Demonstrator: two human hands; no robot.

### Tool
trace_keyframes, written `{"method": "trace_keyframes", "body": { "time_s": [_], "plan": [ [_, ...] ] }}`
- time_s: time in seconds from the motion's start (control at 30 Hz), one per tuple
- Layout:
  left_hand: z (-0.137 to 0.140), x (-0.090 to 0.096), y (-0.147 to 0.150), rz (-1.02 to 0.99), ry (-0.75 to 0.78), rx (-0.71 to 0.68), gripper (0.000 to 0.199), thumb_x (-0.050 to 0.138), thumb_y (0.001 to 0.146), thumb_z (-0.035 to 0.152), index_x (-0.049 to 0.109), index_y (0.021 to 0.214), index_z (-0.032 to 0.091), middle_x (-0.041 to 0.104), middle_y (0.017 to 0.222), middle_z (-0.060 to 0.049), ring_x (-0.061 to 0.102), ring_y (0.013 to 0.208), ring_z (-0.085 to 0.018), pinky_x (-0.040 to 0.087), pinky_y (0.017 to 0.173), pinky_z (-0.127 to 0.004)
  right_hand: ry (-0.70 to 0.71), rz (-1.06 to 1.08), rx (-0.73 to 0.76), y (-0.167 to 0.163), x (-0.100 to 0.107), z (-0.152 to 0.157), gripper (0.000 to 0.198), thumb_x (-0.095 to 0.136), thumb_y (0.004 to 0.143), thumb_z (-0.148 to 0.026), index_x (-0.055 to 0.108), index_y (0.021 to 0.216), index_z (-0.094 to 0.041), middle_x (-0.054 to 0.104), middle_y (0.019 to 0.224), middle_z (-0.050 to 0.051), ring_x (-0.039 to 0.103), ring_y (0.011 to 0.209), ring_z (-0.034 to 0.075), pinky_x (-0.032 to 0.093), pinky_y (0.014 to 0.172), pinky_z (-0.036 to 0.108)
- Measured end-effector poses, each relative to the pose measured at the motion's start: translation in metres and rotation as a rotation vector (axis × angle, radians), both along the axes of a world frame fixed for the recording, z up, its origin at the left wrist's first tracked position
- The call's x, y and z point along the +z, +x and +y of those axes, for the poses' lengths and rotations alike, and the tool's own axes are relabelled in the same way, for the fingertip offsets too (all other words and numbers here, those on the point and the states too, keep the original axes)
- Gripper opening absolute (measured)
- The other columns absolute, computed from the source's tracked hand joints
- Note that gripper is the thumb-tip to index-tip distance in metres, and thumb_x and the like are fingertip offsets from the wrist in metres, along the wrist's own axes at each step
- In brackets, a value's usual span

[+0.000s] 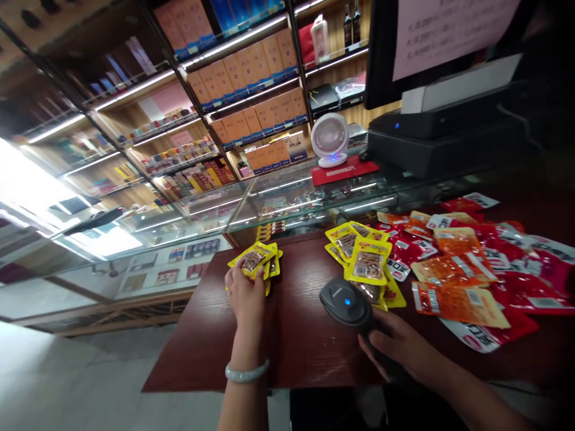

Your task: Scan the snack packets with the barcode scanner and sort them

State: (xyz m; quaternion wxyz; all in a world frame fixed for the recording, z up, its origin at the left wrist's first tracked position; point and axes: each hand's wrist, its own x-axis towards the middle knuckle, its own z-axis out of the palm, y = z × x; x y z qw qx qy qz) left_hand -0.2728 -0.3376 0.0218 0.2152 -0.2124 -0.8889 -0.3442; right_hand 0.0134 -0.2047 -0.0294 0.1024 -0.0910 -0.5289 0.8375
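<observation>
My right hand [402,344] is wrapped round the handle of a black barcode scanner [345,301], whose head carries a lit blue spot. The scanner head points forward, just in front of a loose pile of yellow-edged snack packets [369,261] with clear windows. To the left, my left hand [246,293] has its fingers closed on the near edge of a yellow snack packet [256,257]. That packet lies on a small stack of the same kind at the table's left edge. A pale bangle [247,372] circles my left wrist.
Red and orange snack packets [462,263] lie heaped on the right of the dark wooden table [296,341]. Behind stand a glass display counter [242,209], a small white fan [330,140] and a black monitor [381,54]. Stocked shelves [251,78] line the wall.
</observation>
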Motion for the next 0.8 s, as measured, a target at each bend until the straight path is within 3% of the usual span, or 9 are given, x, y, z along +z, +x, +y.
{"method": "trace_keyframes", "body": {
  "time_s": [0.13, 0.27, 0.43, 0.53, 0.67, 0.8],
  "plan": [
    [0.047, -0.005, 0.036, -0.018, -0.020, -0.358, 0.025, 0.059, 0.086, 0.036, 0.063, 0.106, 0.021, 0.063, 0.106, -0.008, 0.060, 0.098, -0.023, 0.050, 0.089, -0.039, -0.020, -0.004, -0.055, 0.013, 0.002, 0.005, 0.058, 0.071, 0.077, -0.063, 0.054, 0.105, -0.015, 0.054, 0.061, -0.005, 0.045, 0.041, 0.005, 0.039, 0.039, 0.016],
    [0.099, -0.007, 0.081, -0.072, -0.177, -0.597, 0.019, 0.059, 0.087, 0.035, 0.065, 0.098, 0.020, 0.066, 0.100, -0.008, 0.061, 0.100, -0.023, 0.048, 0.090, -0.037, -0.050, 0.009, -0.117, 0.029, 0.003, 0.011, 0.053, 0.072, 0.077, -0.061, 0.054, 0.100, -0.017, 0.053, 0.062, -0.006, 0.045, 0.042, 0.005, 0.040, 0.040, 0.016],
    [0.150, -0.010, 0.124, -0.209, -0.508, -0.635, 0.053, 0.058, 0.083, 0.060, 0.064, 0.106, 0.013, 0.066, 0.107, -0.019, 0.062, 0.105, -0.032, 0.046, 0.090, -0.040, -0.060, -0.009, -0.219, 0.046, 0.002, 0.017, 0.050, 0.073, 0.075, -0.063, 0.054, 0.087, -0.018, 0.053, 0.059, -0.005, 0.043, 0.040, 0.005, 0.037, 0.038, 0.017],
    [0.168, -0.010, 0.132, -0.221, -0.589, -0.613, 0.065, 0.063, 0.076, 0.066, 0.061, 0.108, 0.010, 0.065, 0.111, -0.023, 0.060, 0.109, -0.036, 0.044, 0.090, -0.040, -0.064, -0.032, -0.253, 0.052, 0.001, 0.020, 0.053, 0.073, 0.072, -0.066, 0.053, 0.080, -0.018, 0.053, 0.057, -0.005, 0.043, 0.040, 0.006, 0.035, 0.038, 0.017],
    [0.173, -0.014, 0.123, -0.314, -0.552, -0.617, 0.036, 0.066, 0.079, 0.049, 0.060, 0.094, 0.017, 0.070, 0.099, -0.015, 0.065, 0.097, -0.029, 0.046, 0.080, -0.035, -0.076, -0.049, -0.284, 0.056, 0.000, 0.022, 0.055, 0.073, 0.071, -0.068, 0.053, 0.080, -0.018, 0.052, 0.056, -0.005, 0.042, 0.040, 0.006, 0.035, 0.037, 0.017],
    [0.163, -0.022, 0.106, -0.565, -0.310, -0.690, 0.010, 0.056, 0.087, 0.027, 0.056, 0.095, 0.021, 0.072, 0.079, -0.005, 0.066, 0.070, -0.018, 0.043, 0.064, -0.026, -0.042, -0.042, -0.277, 0.058, -0.001, 0.022, 0.053, 0.071, 0.074, -0.067, 0.053, 0.083, -0.018, 0.052, 0.056, -0.005, 0.043, 0.039, 0.006, 0.036, 0.037, 0.017]
  ]
}}
